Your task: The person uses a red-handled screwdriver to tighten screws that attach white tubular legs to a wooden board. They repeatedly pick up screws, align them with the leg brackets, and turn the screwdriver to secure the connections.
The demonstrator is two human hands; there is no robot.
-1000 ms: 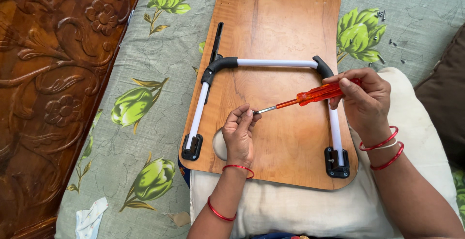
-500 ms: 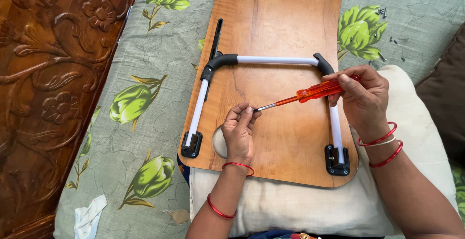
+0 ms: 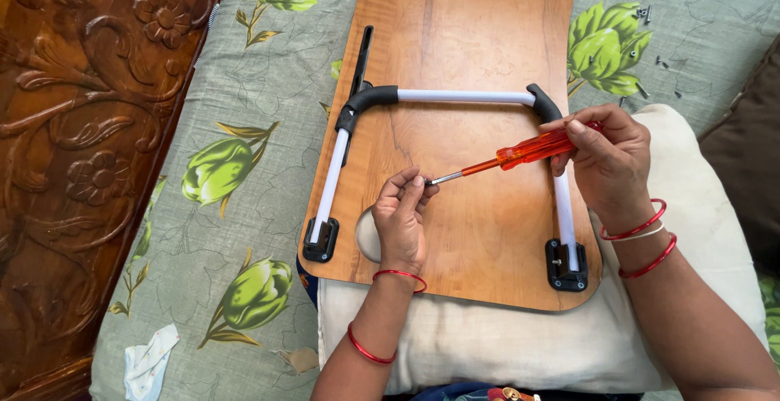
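Head view: wooden lap-desk board (image 3: pixel 463 35) lies underside up on a cream pillow (image 3: pixel 487 344), over a floral bedsheet (image 3: pixel 244 165) w/ a carved wooden panel (image 3: pixel 81 125) along its left edge. White U-shaped leg frame (image 3: pixel 467 96) w/ black elbows is folded flat on the board; its black brackets (image 3: pixel 321 240) sit at the near-left & near-right corners.

Right hand (image 3: pixel 605 161) is closed round the orange handle of a screwdriver (image 3: pixel 520 153), shaft angled down-left toward mid-board. Left hand (image 3: pixel 402 214) is curled, thumb & fingertips pinched at the driver's tip; looks like a small screw is held there, too small to be sure. Loose screws (image 3: pixel 646 15) lie on the sheet, off the board's far-right corner.

To do this well, imo: keep the pinch light, seat the tip square in the screw head before letting go, keep shaft in line w/ the screw, & steady the right wrist so the tip doesn't skid across the wood.
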